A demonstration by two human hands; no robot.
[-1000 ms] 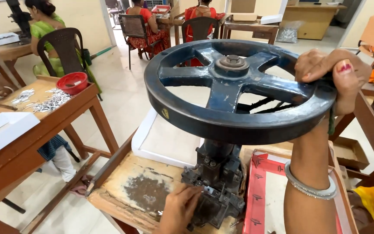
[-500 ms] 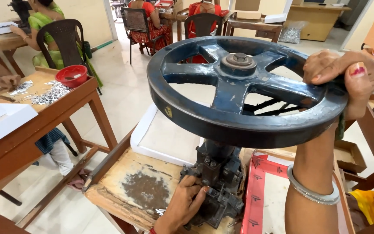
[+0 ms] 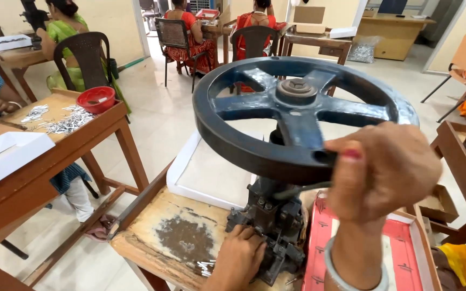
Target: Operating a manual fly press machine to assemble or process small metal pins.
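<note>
1. The right hand [image 3: 381,180] is closed tight around the near rim of the big dark wheel [image 3: 297,116]. The fingers wrap the rim, so it is gripping the wheel.
2. The wheel sits on top of a small iron press [image 3: 271,215]. The press stands on a worn wooden bench [image 3: 152,226], right in front of the person.
3. The left hand [image 3: 237,258] is down at the foot of the press, touching it. Its fingers curl in, but I cannot tell if they hold a small piece or just press on the metal.
4. Little shiny metal bits [image 3: 206,265] lie on the bench just beside that hand.
5. A red tray [image 3: 319,253] lies on the right, beside the press.
6. What could go wrong: the left fingers are very close to the working part. If the wheel turns while they are under it, they could get pinched.
7. The right hand looks blurry, so it may be moving fast. A slip off the rim could bump the wrist.
8. Other people sit at tables well apart.
</note>
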